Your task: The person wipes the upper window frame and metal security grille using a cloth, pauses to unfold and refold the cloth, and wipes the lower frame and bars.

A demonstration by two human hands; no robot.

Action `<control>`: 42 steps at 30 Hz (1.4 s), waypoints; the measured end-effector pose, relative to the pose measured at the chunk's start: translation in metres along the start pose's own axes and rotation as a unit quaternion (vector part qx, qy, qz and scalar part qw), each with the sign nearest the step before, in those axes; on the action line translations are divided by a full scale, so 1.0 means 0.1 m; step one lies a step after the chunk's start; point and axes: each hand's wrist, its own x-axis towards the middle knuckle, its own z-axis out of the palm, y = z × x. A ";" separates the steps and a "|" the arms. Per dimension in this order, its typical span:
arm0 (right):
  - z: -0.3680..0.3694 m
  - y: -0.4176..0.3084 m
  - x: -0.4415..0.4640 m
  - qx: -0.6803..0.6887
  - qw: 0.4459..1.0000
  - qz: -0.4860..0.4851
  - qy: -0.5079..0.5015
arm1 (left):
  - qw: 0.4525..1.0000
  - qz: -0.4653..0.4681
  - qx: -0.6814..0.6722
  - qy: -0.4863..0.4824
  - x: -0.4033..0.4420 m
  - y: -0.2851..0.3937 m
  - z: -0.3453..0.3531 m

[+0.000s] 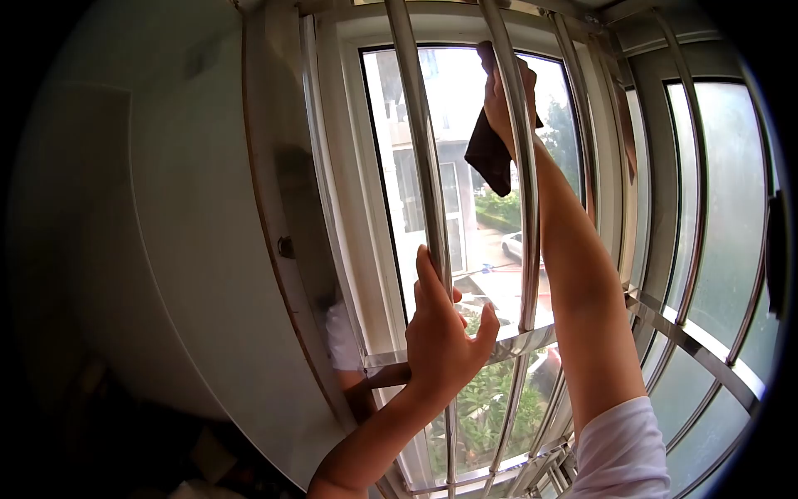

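Up at the window glass [445, 91], my right hand [499, 104] presses a dark brown cloth [490, 158]; the arm reaches between two metal bars, and one bar partly hides the hand. The cloth hangs down below the fingers. Lower and to the left, my left hand [445, 333] is at a vertical metal bar [432, 191], its fingers behind and along the bar and its thumb raised apart. The fingers look spread rather than wrapped tightly round it.
A horizontal metal rail [532, 339] crosses below the hands. More bars and a frosted window pane [727, 183] stand at the right. A wall panel [183, 208] fills the left. Outside the glass are a building, greenery and a white car.
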 end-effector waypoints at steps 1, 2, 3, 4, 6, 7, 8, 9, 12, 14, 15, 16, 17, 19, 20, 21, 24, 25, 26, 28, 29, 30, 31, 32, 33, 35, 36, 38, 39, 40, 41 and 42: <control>0.03 -0.13 0.09 0.062 0.998 -0.021 -0.018 | 1.000 0.001 0.002 0.002 0.00 0.00 0.00; 0.02 -0.28 0.10 0.108 0.993 -0.027 -0.032 | 1.000 -0.002 0.004 0.002 -0.01 -0.01 0.01; -0.07 -0.46 0.13 0.153 0.987 -0.033 -0.046 | 1.000 0.001 0.002 0.004 -0.01 -0.01 0.01; -0.09 -0.55 0.13 0.173 0.979 -0.078 -0.070 | 1.000 0.004 -0.001 0.005 -0.01 -0.02 0.02; -0.24 -0.69 0.10 0.196 0.960 -0.161 -0.118 | 1.000 0.018 0.005 0.015 -0.01 -0.05 0.03; -0.30 -0.73 0.08 0.208 0.948 -0.184 -0.156 | 0.999 0.036 0.009 0.026 0.00 -0.06 0.04; -0.35 -0.78 0.06 0.202 0.939 -0.227 -0.158 | 0.999 0.036 0.008 0.026 0.00 -0.05 0.04; -0.38 -0.81 0.00 0.195 0.929 -0.269 -0.161 | 0.999 0.026 0.003 0.019 0.00 -0.04 0.03; -0.53 -0.86 -0.20 0.214 0.911 -0.300 -0.185 | 1.000 0.013 -0.012 0.009 0.00 -0.03 0.02; -0.74 -0.86 -0.38 0.212 0.900 -0.316 -0.214 | 1.000 0.006 -0.029 0.005 -0.01 -0.06 0.02; -0.85 -0.85 -0.47 0.229 0.884 -0.337 -0.229 | 0.999 0.008 -0.037 0.003 -0.01 -0.07 0.03; -0.95 -0.84 -0.56 0.265 0.867 -0.348 -0.240 | 0.999 0.006 -0.048 0.001 -0.01 -0.07 0.02; -1.04 -0.83 -0.66 0.303 0.848 -0.358 -0.249 | 0.998 0.004 -0.057 -0.002 -0.02 -0.07 0.01; -1.26 -0.77 -0.81 0.323 0.808 -0.411 -0.273 | 0.998 0.022 -0.061 0.015 -0.03 -0.10 0.04; -1.31 -0.73 -0.91 0.340 0.781 -0.430 -0.299 | 0.998 0.014 -0.063 0.015 -0.03 -0.09 0.04; -1.35 -0.69 -1.04 0.356 0.753 -0.448 -0.324 | 0.998 0.007 -0.064 0.014 -0.04 -0.07 0.04; -1.54 -0.65 -1.21 0.290 0.661 -0.549 -0.422 | 0.999 0.015 -0.043 0.025 -0.05 -0.11 0.07; -1.58 -0.65 -1.29 0.227 0.620 -0.581 -0.477 | 0.999 0.018 -0.036 0.029 -0.05 -0.11 0.07; -1.58 -0.61 -1.36 0.261 0.610 -0.578 -0.476 | 0.999 0.006 -0.028 0.014 -0.04 -0.08 0.05; -1.62 -0.59 -1.27 0.259 0.609 -0.609 -0.438 | 1.000 0.005 -0.008 0.005 -0.04 -0.06 0.04; -1.62 -0.58 -1.21 0.255 0.607 -0.638 -0.400 | 1.000 -0.008 -0.013 -0.005 -0.03 -0.04 0.02; -1.59 -0.53 -1.24 0.256 0.606 -0.633 -0.408 | 1.000 -0.006 -0.016 -0.001 -0.03 -0.04 0.02; -1.59 -0.47 -1.22 0.268 0.626 -0.615 -0.397 | 1.000 -0.003 -0.020 0.003 -0.02 -0.04 0.01; -1.59 -0.40 -1.21 0.270 0.662 -0.588 -0.378 | 0.999 -0.022 -0.025 -0.006 -0.03 -0.01 0.00; -1.64 -0.40 -1.15 0.273 0.696 -0.558 -0.360 | 0.999 -0.023 -0.024 -0.006 -0.04 0.00 -0.01; -1.75 -0.41 -1.08 0.231 0.733 -0.512 -0.383 | 0.999 -0.027 -0.031 -0.011 -0.03 0.00 -0.01; -1.81 -0.42 -1.04 0.187 0.765 -0.464 -0.405 | 0.999 -0.028 -0.029 -0.017 -0.04 0.02 -0.02; -1.76 -0.34 -1.03 0.175 0.849 -0.297 -0.401 | 0.999 -0.014 -0.043 0.003 -0.05 -0.02 0.01; -1.69 -0.28 -1.04 0.204 0.881 -0.176 -0.388 | 0.999 -0.012 -0.047 -0.003 -0.04 -0.01 -0.02; -1.81 -0.38 -0.92 0.201 0.896 0.004 -0.397 | 0.999 -0.006 -0.052 -0.005 -0.04 -0.04 -0.02; -1.94 -0.48 -0.78 0.191 0.881 0.184 -0.393 | 0.999 -0.006 -0.052 -0.008 -0.03 -0.06 -0.03; -1.82 -0.45 -0.75 0.212 0.896 0.189 -0.340 | 0.997 0.012 -0.073 -0.006 -0.03 -0.08 -0.03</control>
